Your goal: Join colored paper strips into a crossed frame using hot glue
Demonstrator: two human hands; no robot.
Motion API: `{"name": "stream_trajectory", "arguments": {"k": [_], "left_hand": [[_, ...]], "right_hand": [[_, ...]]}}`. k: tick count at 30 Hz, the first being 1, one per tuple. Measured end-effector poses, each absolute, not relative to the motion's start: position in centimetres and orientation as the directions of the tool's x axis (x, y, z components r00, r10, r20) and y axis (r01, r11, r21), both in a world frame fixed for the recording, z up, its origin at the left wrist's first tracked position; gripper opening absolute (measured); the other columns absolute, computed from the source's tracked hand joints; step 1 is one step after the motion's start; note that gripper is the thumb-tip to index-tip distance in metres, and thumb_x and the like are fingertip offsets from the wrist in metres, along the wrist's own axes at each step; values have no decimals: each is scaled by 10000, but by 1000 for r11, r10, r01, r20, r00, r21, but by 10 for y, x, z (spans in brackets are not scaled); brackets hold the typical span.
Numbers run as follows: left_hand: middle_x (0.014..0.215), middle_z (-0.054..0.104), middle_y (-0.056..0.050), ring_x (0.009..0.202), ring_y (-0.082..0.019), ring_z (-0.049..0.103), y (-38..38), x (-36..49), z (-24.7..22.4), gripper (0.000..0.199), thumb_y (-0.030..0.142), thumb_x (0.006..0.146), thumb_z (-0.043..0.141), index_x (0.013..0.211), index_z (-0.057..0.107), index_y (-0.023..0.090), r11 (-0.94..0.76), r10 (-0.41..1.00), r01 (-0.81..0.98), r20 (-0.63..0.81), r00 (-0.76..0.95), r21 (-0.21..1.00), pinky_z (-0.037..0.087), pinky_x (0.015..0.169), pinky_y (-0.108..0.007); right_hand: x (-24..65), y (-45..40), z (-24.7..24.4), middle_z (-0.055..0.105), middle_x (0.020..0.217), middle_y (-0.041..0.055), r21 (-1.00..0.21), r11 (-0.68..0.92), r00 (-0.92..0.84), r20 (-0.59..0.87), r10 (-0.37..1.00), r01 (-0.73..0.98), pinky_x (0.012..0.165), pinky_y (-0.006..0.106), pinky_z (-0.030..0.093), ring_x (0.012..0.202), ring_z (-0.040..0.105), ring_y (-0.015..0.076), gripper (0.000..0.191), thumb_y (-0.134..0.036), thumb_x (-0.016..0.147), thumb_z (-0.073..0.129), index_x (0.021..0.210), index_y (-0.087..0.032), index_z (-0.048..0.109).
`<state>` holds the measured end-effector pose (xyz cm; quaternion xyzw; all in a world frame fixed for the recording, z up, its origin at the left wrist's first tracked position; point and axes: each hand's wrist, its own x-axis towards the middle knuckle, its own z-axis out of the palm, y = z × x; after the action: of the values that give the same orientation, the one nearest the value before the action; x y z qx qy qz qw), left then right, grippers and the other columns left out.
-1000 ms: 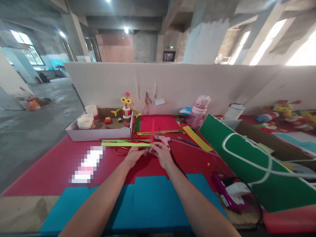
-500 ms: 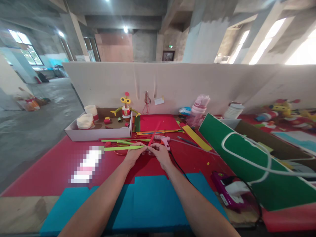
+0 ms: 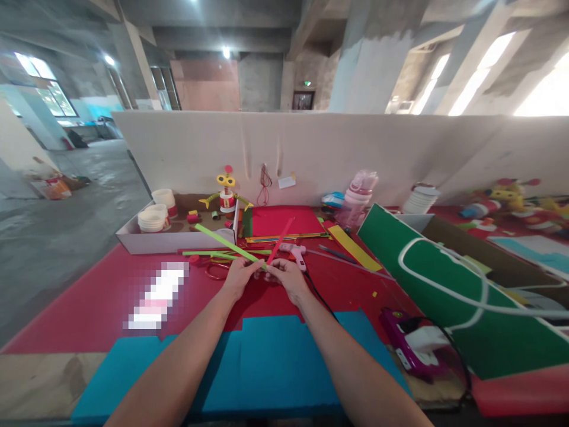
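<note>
1) Left hand (image 3: pixel 240 277): thumb and fingers pinching green strip (image 3: pixel 226 241) near its lower end, wrist low over red tabletop (image 3: pixel 351 293)
2) Right hand (image 3: pixel 287 277): thumb and fingertips pinching where lower ends of green strip and red strip (image 3: pixel 281 240) meet, fingertips right beside left hand's; exact contact partly hidden
3) Strips: both held in front of person, mid-table, making a V; green slants up-left, its far end overlapping the front wall of white tray (image 3: pixel 178 242) in view, red slants up-right
4) Pink glue gun (image 3: pixel 299 254) on table just beyond right hand, its black cord running down past that wrist
5) Scissors (image 3: pixel 216 272), red handles, near left hand; more green strips (image 3: pixel 204 254) lie beyond
6) Tray: white cups (image 3: pixel 153 220) at left end, yellow-eyed figure (image 3: pixel 227 201) at its back right
7) Behind strips: red sheets (image 3: pixel 287 220); to their right yellow strip (image 3: pixel 355 249) and pink bottle (image 3: pixel 359 196)
8) Blue sheets (image 3: pixel 275 362) under forearms; purple power strip (image 3: pixel 411 347) to the right, beside green panel (image 3: pixel 444 296)
</note>
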<state>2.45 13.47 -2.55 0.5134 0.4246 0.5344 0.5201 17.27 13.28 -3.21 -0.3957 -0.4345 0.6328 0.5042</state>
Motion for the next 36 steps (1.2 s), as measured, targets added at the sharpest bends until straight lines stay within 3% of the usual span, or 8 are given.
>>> {"name": "stream_trajectory", "arguments": {"k": [3,8,16,36], "left_hand": [[538,540,6,491,-92,460,136,24,-25,320,443,697,687,627,592,145,-84,995,-187,92,35,979,373,504,-229],[616,607,-9,528,-91,483,133,26,-21,296,401,647,734,749,659,133,-76,990,-117,89,108,990,385,528,-220],[569,580,7,514,-85,478,131,27,-18,263,382,647,726,680,641,136,-82,990,-86,91,107,993,373,525,-218],[541,563,14,492,-79,469,133,25,-21,256,357,630,738,641,619,131,-81,990,-108,92,107,991,376,526,-218]], "right_hand": [[173,133,-32,656,582,2,-924,-151,-160,-100,982,-351,561,236,521,537,636,125,355,-392,524,814,694,-157,610],[170,133,-33,657,606,-6,-882,-116,-118,-70,991,-456,644,289,564,575,632,125,351,-346,493,838,685,-154,616],[169,134,-36,657,600,7,-914,-92,-106,-53,993,-396,630,273,555,572,613,117,326,-331,521,821,714,-129,653],[170,134,-37,666,646,9,-849,-133,-181,-44,983,-512,717,309,533,599,610,117,335,-357,529,829,734,-147,669]]}}
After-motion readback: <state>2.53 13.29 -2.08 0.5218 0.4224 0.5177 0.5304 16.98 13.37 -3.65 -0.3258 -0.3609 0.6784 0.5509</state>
